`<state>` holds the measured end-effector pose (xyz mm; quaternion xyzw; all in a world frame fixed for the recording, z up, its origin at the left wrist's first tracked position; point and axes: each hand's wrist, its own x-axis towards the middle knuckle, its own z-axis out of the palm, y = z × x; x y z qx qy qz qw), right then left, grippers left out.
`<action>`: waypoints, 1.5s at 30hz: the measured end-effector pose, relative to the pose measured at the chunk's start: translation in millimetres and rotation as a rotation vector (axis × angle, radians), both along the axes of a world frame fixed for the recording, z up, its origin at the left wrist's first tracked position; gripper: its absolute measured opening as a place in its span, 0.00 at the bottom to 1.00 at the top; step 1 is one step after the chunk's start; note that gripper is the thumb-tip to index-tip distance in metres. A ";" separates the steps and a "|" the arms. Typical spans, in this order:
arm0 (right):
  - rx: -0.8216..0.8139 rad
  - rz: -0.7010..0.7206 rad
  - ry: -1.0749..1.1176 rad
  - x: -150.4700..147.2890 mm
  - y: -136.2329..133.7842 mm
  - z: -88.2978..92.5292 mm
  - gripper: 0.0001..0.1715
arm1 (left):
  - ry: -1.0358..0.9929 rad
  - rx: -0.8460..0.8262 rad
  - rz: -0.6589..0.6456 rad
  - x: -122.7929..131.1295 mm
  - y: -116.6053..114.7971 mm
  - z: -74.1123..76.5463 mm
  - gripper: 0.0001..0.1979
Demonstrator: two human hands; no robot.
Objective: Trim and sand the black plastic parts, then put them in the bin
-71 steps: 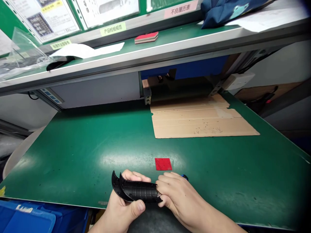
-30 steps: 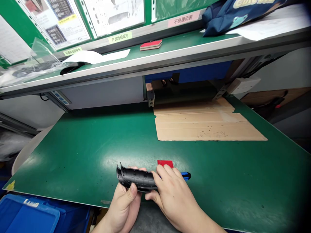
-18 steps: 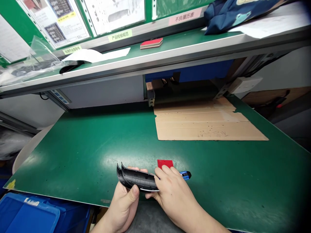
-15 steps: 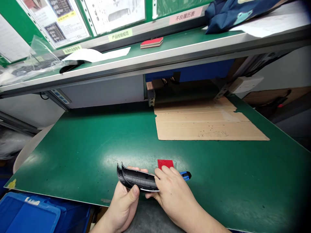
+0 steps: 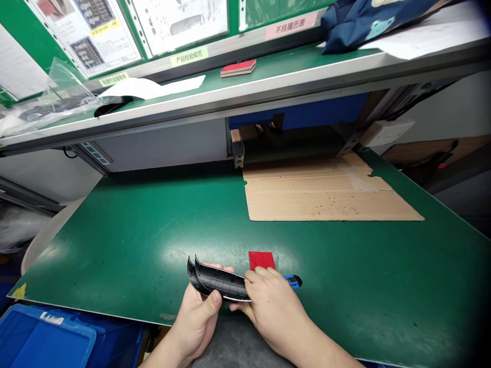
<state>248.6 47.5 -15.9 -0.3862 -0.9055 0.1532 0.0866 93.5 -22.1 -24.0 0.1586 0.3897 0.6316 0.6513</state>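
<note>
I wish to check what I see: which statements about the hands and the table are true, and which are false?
1. The left hand holds the black curved parts. True.
2. The red piece lies on the cardboard. False: the red piece lies apart from the cardboard, on the green table.
3. A blue and black object is partly hidden by the right hand. True.
4. The blue bin is at the lower right. False: the blue bin is at the lower left.

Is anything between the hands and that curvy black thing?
Nothing visible: the left hand holds the curved black thing, and the right hand is at its other end. The red square lies beyond.
</note>
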 end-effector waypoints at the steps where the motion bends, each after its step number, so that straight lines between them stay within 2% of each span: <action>1: -0.007 -0.003 -0.006 -0.2 -0.2 -0.6 0.19 | 0.000 0.005 -0.004 0.0 0.1 -0.3 0.20; 5: -0.058 -0.017 -0.022 -0.7 -1.9 -1.1 0.17 | 0.009 0.029 -0.015 0.1 -0.3 0.1 0.18; 8: -0.165 -0.020 0.029 1.4 -3.6 1.4 0.16 | 0.044 0.055 -0.015 0.2 -0.2 0.8 0.17; 11: -0.376 -0.012 0.183 4.6 -3.8 5.0 0.15 | 0.024 0.040 0.000 1.4 1.1 1.2 0.17; 14: -0.622 0.017 0.430 5.4 -3.6 4.2 0.17 | -0.073 0.015 0.025 3.1 3.3 2.4 0.14; 17: -0.728 0.011 0.618 3.5 -6.4 -2.6 0.22 | -0.203 0.018 0.022 3.5 4.7 3.8 0.12; 19: -0.705 -0.032 0.654 1.9 -10.4 -6.9 0.24 | -0.276 0.027 0.004 2.7 4.3 3.6 0.11; 22: -0.564 -0.088 0.643 -0.5 -17.2 -7.9 0.26 | -0.329 0.035 -0.019 1.0 2.3 1.7 0.11; 28: -0.344 -0.130 0.477 -3.3 -22.1 -0.2 0.29 | -0.281 0.058 0.008 1.6 -0.8 2.1 0.14; 32: -0.301 -0.144 0.406 -2.9 -21.4 0.9 0.28 | -0.242 0.064 0.030 3.4 -1.0 3.5 0.17; 36: -0.352 -0.117 0.393 -2.3 -19.0 1.1 0.25 | -0.203 0.056 0.054 3.3 -2.0 0.3 0.21; 41: -0.566 -0.032 0.461 1.4 -9.0 -0.8 0.22 | -0.161 0.056 0.044 3.1 -1.6 -2.8 0.25; 45: -0.972 0.125 0.624 10.2 2.8 -8.5 0.28 | -0.115 0.040 0.033 4.1 1.4 1.5 0.27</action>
